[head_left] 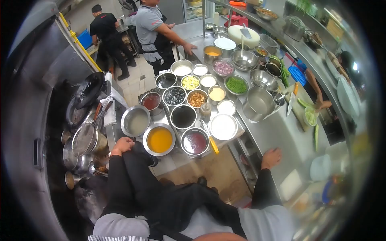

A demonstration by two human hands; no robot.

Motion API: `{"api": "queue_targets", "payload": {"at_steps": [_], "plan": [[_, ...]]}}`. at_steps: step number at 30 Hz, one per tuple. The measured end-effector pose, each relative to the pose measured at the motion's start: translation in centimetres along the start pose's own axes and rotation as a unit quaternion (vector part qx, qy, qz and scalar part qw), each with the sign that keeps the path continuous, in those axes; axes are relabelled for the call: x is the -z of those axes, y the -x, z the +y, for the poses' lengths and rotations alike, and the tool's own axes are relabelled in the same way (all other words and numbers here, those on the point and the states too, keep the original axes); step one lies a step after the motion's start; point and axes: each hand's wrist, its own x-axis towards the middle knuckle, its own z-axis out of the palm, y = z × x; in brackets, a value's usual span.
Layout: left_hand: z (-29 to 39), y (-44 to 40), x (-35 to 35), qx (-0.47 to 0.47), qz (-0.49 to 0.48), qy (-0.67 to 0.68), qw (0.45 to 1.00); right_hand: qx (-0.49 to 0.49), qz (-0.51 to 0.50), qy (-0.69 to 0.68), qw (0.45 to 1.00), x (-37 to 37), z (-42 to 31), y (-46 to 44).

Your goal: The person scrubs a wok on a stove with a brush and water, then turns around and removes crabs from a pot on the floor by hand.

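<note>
My left hand point(124, 144) rests by my raised knee, next to a steel pot of cloudy liquid point(136, 121). Its fingers are loosely curled, and nothing shows in them. Leaning on the near edge of the steel counter point(257, 132), my right hand point(272, 158) has its fingers spread over the metal and holds nothing. Between my hands stand a pot of orange liquid point(159, 139), a pot of dark red sauce point(195, 141) and a pot of black liquid point(183, 117). A yellow-handled utensil point(213, 143) lies beside the dark red sauce.
Several pots and bowls hold sauces, powders, sliced red onion point(223, 68) and chopped greens point(236, 84). A knife point(293, 99) lies by a cutting board point(302, 108), where another person's hand point(321, 105) touches a bowl. Two people stand at the back. Woks point(82, 100) and strainers point(85, 139) are at left.
</note>
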Motion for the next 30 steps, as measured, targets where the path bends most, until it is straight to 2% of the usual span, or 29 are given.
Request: {"api": "queue_targets", "payload": {"at_steps": [3, 4, 5, 6, 7, 8, 9, 10, 11, 13, 17, 19, 20, 22, 26, 28, 29, 30], "plan": [[0.5, 0.3, 0.2, -0.014, 0.007, -0.041, 0.999, 0.018, -0.035, 0.03, 0.999, 0.7, 0.2, -0.2], [-1.2, -1.0, 0.2, -0.034, 0.007, -0.087, 0.996, 0.017, -0.035, 0.019, 0.999, 0.3, 0.2, 0.0], [0.6, 0.7, 0.6, -0.056, 0.008, -0.13, 0.99, 0.006, -0.031, 0.012, 0.999, -0.9, 0.6, -0.3], [-1.5, -0.4, 0.7, -0.106, 0.026, -0.161, 0.981, 0.03, 0.017, 0.089, 0.995, -5.3, 1.9, -0.4], [-0.5, 0.7, 1.0, -0.128, 0.07, -0.269, 0.952, 0.018, -0.007, 0.097, 0.995, -4.2, 1.5, 0.0], [-2.6, -0.3, 1.3, -0.163, 0.1, -0.261, 0.946, 0.015, 0.021, 0.062, 0.998, -3.7, 1.3, 0.1], [-2.2, 0.1, 1.6, -0.128, 0.089, -0.212, 0.965, 0.029, 0.031, 0.047, 0.998, -4.6, 1.9, -0.2], [-0.7, 2.0, 1.1, -0.096, 0.125, -0.165, 0.974, -0.022, -0.045, 0.012, 0.999, -2.1, 1.0, -0.6], [-1.8, 1.1, 1.6, -0.058, 0.077, -0.119, 0.988, -0.019, -0.014, 0.002, 1.0, -1.8, 0.9, -0.1], [-1.4, 2.9, 1.2, -0.074, 0.074, -0.029, 0.994, -0.014, 0.018, -0.003, 1.0, -1.7, 1.1, 0.0], [-3.4, 4.2, 0.6, -0.129, 0.103, -0.035, 0.986, -0.021, -0.01, -0.054, 0.998, -0.5, 0.4, -0.2], [-1.3, 7.0, -1.3, -0.145, 0.183, -0.081, 0.969, -0.015, 0.008, -0.064, 0.998, -0.7, 0.2, -0.3], [0.0, 8.4, -2.5, -0.148, 0.182, -0.08, 0.969, -0.017, 0.01, -0.064, 0.998, -0.8, 0.3, -0.6], [2.7, 10.6, -3.8, -0.184, 0.285, -0.319, 0.885, -0.012, -0.015, -0.058, 0.998, -1.1, 0.7, 0.0], [4.2, 9.6, -3.4, -0.152, 0.23, -0.301, 0.913, -0.01, -0.049, -0.036, 0.998, -0.4, 0.8, -0.6], [4.3, 8.5, -2.2, -0.102, 0.169, -0.229, 0.953, -0.007, 0.008, -0.041, 0.999, -1.4, 0.6, 0.1], [4.1, 7.8, -1.3, -0.098, 0.17, -0.236, 0.952, -0.008, -0.001, -0.043, 0.999, -1.4, 0.4, 0.3], [4.0, 6.6, -0.5, -0.077, 0.117, -0.215, 0.967, -0.016, -0.015, -0.047, 0.999, -0.9, 0.3, 0.0]]}}
